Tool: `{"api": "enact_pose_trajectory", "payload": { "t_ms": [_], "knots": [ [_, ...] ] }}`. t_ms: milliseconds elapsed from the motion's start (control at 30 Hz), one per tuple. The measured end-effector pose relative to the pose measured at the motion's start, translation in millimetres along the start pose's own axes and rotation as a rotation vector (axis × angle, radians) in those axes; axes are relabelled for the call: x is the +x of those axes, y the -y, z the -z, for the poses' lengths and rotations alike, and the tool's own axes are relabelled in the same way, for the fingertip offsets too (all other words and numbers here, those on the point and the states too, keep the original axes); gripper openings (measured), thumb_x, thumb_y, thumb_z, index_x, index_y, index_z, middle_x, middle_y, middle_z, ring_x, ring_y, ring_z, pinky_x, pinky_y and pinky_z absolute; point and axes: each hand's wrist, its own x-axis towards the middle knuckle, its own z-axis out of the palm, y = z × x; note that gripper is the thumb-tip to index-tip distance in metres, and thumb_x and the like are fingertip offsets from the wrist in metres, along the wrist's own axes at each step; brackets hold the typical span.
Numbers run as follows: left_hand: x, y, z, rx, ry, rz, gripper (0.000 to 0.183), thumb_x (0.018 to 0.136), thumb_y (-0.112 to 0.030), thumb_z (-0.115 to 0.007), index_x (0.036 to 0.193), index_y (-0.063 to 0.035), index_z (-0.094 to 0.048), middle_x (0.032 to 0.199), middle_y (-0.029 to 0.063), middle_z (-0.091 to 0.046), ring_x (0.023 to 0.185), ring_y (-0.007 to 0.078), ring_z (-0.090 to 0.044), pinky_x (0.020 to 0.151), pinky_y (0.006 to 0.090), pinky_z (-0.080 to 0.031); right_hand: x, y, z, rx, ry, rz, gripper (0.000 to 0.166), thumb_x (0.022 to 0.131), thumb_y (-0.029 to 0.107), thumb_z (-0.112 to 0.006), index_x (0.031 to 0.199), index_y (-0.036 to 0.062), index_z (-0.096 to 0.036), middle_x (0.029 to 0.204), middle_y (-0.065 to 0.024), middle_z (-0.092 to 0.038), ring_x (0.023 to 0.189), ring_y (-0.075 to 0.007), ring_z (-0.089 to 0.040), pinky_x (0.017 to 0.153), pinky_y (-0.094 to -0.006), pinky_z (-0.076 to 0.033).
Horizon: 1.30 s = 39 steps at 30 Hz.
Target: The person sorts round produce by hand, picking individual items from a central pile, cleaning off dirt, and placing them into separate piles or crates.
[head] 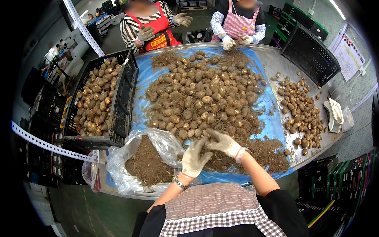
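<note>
In the head view, my left hand [193,159], in a dusty knit glove, sits at the near edge of a heap of small taro corms [204,97]. Its thumb and fingers are apart, and nothing shows between them. My right hand [225,144], gloved too, is beside it, with the fingers of the two hands almost meeting. Whether the right fingers pinch a corm is hidden. Loose soil and root fibres [266,154] lie around the heap on a blue plastic sheet [271,97]. Left of my hands, a clear plastic bag [118,166] holds brown root debris [149,163].
A black crate [125,94] of corms stands at the left. Another pile of corms [305,112] lies at the right, near a small scale [333,115] and a tilted black crate [311,53]. Across the table stand two gloved co-workers. A perforated metal post [83,28] rises at the left.
</note>
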Motion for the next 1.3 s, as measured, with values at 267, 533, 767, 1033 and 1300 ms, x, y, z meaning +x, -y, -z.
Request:
{"api": "enact_pose_trajectory", "payload": {
  "t_ms": [267,533,767,1033,1300],
  "knots": [
    [0.5,-19.3,-4.0,0.044,0.113,0.138,0.032,0.071,-0.032,-0.079,0.086,-0.0063,-0.066,0.07,0.0139,-0.062,0.063,0.0303,-0.063,0.057,0.0373,-0.049,-33.1,-25.2,-40.3,0.713,-0.101,-0.225,0.025,0.098,0.028,-0.054,0.097,0.0061,-0.066,0.087,0.0023,-0.063,0.08,-0.0069,-0.056,0.069,-0.0221,-0.043],
    [-8.5,-19.7,-0.8,0.037,0.204,0.235,0.035,0.084,-0.038,-0.069,0.081,-0.0047,-0.06,0.069,0.0152,-0.061,0.065,0.034,-0.062,0.056,0.0406,-0.047,-29.7,-10.8,-53.2,0.7,-0.213,-0.22,0.027,0.095,0.031,-0.06,0.101,0.0056,-0.066,0.088,0.0042,-0.063,0.081,-0.005,-0.056,0.071,-0.022,-0.044],
    [-15.0,-31.9,-3.7,0.162,0.072,0.037,0.035,0.081,-0.036,-0.071,0.077,-0.0062,-0.055,0.065,0.0131,-0.055,0.063,0.0347,-0.057,0.057,0.0432,-0.045,-30.7,-6.6,-52.7,0.891,-0.196,-0.344,0.027,0.094,0.038,-0.061,0.089,0.0115,-0.064,0.072,0.005,-0.059,0.06,-0.0067,-0.051,0.053,-0.0237,-0.039],
    [-25.0,-9.5,-18.4,0.161,0.097,0.222,0.038,0.092,-0.04,-0.056,0.082,-0.0046,-0.063,0.071,0.0175,-0.064,0.069,0.0353,-0.064,0.059,0.0431,-0.048,-35.5,-3.7,-63.8,0.629,-0.291,-0.246,0.039,0.099,0.037,-0.051,0.092,0.0016,-0.068,0.071,0.0027,-0.062,0.062,-0.0114,-0.058,0.057,-0.0263,-0.045],
    [-15.0,20.0,-26.0,-0.524,0.253,0.94,0.069,0.098,-0.056,-0.032,0.082,0.0027,-0.065,0.069,0.0278,-0.06,0.067,0.0385,-0.061,0.062,0.0455,-0.045,-31.6,17.8,-64.4,-0.716,-0.513,0.486,0.031,0.092,0.017,-0.05,0.118,0.008,-0.065,0.077,-0.0133,-0.068,0.064,-0.0382,-0.062,0.06,-0.041,-0.05]
  ]
}}
